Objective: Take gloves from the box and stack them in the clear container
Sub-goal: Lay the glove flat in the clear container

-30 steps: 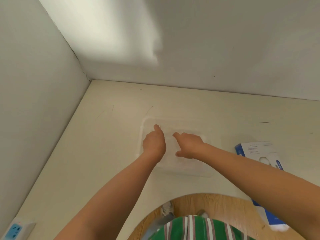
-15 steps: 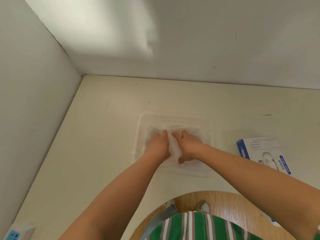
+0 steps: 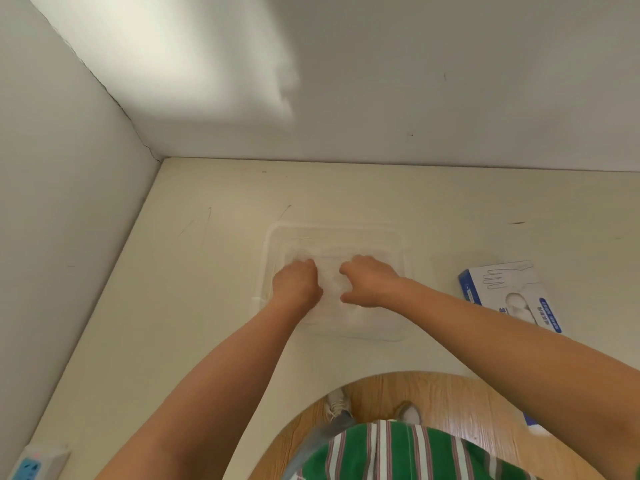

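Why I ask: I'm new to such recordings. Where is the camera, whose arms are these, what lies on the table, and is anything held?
No machine here: a person works with bare hands, and the camera sits on their head, looking down along both arms. On the pale table lies a clear container, with a white and blue glove box to its right. The left hand and right hand are both inside the container, fingers curled onto thin see-through gloves there. Whether they pinch the gloves or only press them, the picture does not show. A power strip sits at the near left.
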The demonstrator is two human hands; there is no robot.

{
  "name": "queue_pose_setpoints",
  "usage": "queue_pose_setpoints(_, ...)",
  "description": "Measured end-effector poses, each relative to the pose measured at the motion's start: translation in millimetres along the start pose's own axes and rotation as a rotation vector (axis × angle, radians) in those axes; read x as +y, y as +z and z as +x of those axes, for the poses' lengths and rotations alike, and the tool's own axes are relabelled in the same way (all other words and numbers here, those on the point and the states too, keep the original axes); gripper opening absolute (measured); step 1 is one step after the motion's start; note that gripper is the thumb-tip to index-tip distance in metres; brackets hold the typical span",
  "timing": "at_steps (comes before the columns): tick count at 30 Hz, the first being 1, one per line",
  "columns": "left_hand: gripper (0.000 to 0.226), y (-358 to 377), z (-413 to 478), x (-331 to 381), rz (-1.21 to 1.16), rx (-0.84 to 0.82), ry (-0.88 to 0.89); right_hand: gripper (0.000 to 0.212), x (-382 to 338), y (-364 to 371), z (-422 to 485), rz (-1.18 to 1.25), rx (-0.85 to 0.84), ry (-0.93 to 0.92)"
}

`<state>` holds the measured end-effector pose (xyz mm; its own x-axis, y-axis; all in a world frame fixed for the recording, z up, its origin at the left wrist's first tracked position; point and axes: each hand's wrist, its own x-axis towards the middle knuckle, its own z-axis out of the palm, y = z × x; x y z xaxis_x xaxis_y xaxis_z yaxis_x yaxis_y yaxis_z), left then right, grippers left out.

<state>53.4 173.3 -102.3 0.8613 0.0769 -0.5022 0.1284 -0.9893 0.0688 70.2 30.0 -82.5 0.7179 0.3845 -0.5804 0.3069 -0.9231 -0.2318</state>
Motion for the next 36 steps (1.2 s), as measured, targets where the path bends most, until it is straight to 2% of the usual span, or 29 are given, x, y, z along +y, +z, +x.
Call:
queue_pose_setpoints(2, 0.022, -16.8, -7.2, 11.6, -0.028, 0.219, 0.026, 0.030, 3.1, -16.6, -16.3, 0.104, 0.254, -0.075)
queue_pose_setpoints(5, 0.015, -39.4, -22.6, 39.5, -0.208, 0.494, 0.092, 0.019, 19.5, -35.1, -39.9, 0.331, 0.536, -0.094)
queue_pose_setpoints(8, 0.015, -48.6, -38.3, 77.8, -0.343, 0.572, 0.243, 0.015, 58.0, -38.7, -60.5, 0.462, 0.677, -0.038)
queue_pose_setpoints(12, 0.018, -37.8, -53.9, 135.5, -0.470, 0.439, 0.425, 0.013, 124.0, -17.5, -93.5, 0.503, 0.712, 0.131)
queue_pose_setpoints(16, 0.018, -13.0, -61.8, 187.5, -0.483, 0.180, 0.576, 0.013, 180.0, 16.0, -131.6, 0.501, 0.620, 0.317)
queue_pose_setpoints(19, 0.020, 8.7, -60.4, 213.0, -0.435, 0.005, 0.566, 0.016, 207.4, 42.7, -149.3, 0.460, 0.477, 0.407)
queue_pose_setpoints(23, 0.033, 35.9, -59.6, 229.0, -0.329, -0.133, 0.529, 0.033, 217.9, 70.7, -157.9, 0.388, 0.354, 0.367)
queue_pose_setpoints(28, 0.053, 55.9, -68.3, 242.8, -0.309, -0.116, 0.501, 0.040, 214.6, 86.7, -151.9, 0.271, 0.392, 0.348)
queue_pose_setpoints(36, 0.054, 61.9, -73.2, 247.2, -0.160, -0.032, 0.427, 0.018, 214.7, 84.3, -144.4, 0.236, 0.489, 0.365)
